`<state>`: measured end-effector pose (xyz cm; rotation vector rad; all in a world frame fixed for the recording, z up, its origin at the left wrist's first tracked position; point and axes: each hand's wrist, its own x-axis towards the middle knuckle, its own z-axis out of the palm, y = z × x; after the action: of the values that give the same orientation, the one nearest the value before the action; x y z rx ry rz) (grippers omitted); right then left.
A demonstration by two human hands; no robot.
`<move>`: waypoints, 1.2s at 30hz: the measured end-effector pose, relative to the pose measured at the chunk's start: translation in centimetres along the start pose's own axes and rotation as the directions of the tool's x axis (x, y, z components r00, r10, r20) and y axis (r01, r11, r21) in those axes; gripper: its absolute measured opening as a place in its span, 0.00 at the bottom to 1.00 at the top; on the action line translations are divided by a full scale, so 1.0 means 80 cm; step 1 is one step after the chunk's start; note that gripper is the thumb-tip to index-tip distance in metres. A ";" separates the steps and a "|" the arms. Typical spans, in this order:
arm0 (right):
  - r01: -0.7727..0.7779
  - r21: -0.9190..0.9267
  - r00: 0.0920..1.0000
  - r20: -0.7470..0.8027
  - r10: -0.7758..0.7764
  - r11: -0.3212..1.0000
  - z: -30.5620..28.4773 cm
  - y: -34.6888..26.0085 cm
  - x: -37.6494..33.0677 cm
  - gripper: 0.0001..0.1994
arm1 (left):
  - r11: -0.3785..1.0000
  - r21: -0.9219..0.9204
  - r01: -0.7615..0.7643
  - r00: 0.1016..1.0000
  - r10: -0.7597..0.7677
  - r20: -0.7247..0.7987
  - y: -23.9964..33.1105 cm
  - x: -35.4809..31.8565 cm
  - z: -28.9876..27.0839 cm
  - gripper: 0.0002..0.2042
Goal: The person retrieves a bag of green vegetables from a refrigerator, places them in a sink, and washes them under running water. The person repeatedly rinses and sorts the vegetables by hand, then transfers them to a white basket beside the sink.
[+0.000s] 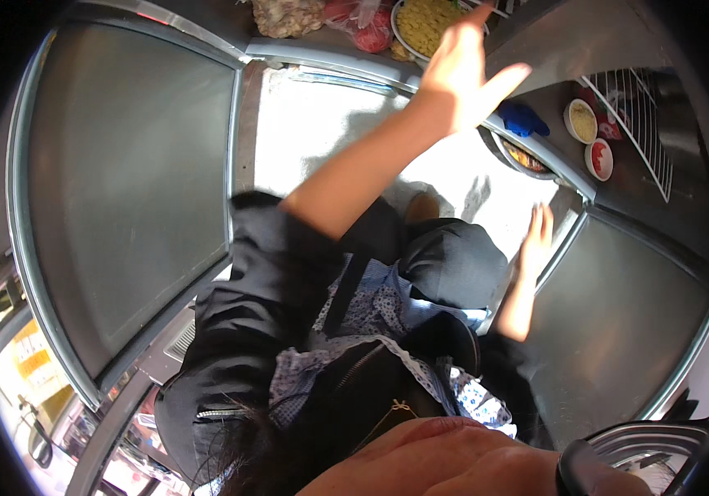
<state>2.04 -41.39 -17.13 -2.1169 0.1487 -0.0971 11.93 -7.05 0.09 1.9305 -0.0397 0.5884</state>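
Observation:
My left hand (pixel 460 81) reaches up to the opening of a metal cabinet, thumb apart and fingers stretched out, with nothing in it. Just beyond its fingers stands a white bowl of yellow food pieces (pixel 430 26), partly covered by the hand. Lower down on the right, my right hand (pixel 536 240) is held with its fingers extended, beside the inner edge of the right door (pixel 619 306); it holds nothing I can see. Between the two hands lie a blue bundle (pixel 523 120) and a round dish with brownish-orange contents (pixel 523 157), close to the cabinet's front edge.
A large grey door (pixel 127 190) stands swung out on my left. Inside the cabinet are a bag of pale lumps (pixel 287 16), a plastic bag with red contents (pixel 368 26), two small white bowls (pixel 581 121) and a wire rack (pixel 637 124). My knees are bent over the bright floor (pixel 305 124).

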 end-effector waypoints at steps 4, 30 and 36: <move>0.123 -0.560 0.982 -0.050 -0.181 0.819 0.102 0.017 0.252 0.38 | 0.962 -0.054 0.267 0.959 -0.260 0.110 -0.100 -0.217 -0.094 0.25; -0.429 -0.529 0.893 -0.368 0.258 0.732 -0.750 -0.622 -0.045 0.35 | 0.147 -0.007 0.989 0.146 -0.975 0.167 0.455 -0.242 -0.431 0.18; -0.698 -0.629 0.526 -0.125 0.841 0.342 -0.898 -0.498 -0.168 0.40 | 0.230 -0.065 0.971 0.239 -0.922 0.306 0.552 -0.182 -0.316 0.21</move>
<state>-17.82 -79.33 54.26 -2.4237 1.2155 0.9105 -23.31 -7.55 39.57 1.3573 0.8951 -0.4897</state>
